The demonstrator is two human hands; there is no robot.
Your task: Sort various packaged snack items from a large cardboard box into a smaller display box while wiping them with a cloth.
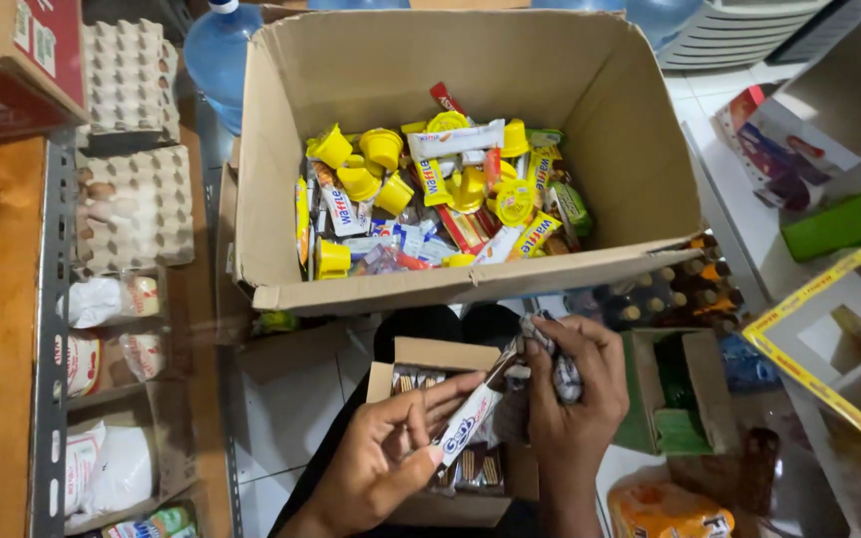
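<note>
My left hand (386, 448) pinches a white snack bar wrapper (468, 423) between thumb and fingers. My right hand (575, 389) is closed on a bunch of several wrapped snack packets (550, 349). Both hands hover over a small open cardboard box (421, 357) on my lap, with brown wrapped bars (470, 470) inside. Just beyond stands a large open cardboard box (351, 80) filled with yellow jelly cups (381, 149) and wafer packets (336, 209).
Grey egg trays (132, 149) and a metal shelf (50, 379) with white bags lie at left. A blue water jug (216, 55) stands behind. Small bottles (670, 289), a green carton (665, 389), and a yellow-edged box (839, 339) crowd the right.
</note>
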